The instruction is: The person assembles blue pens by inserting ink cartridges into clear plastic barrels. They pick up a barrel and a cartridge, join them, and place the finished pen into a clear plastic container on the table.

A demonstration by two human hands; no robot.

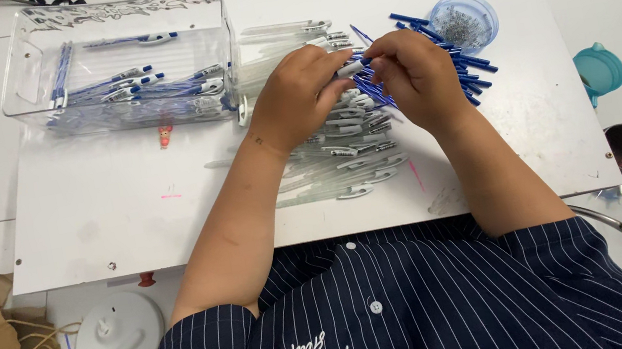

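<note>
From my remote seat I see both hands meet over the white board [121, 208]; the left hand [298, 100] pinches a clear pen barrel [349, 69], its long axis running left to right, tip toward the right hand [415, 75]; the right hand's fingers close narrowly on a blue refill [365, 63] just at the barrel's open end; more barrels [351, 160] lie fanned beneath the wrists, loose blue refills [471, 69] to the right; a clear bin [120, 12] of finished pens stands well left; a blue cup of springs [463, 24] stands near the right hand; nothing blocks the gap between the hands.
</note>
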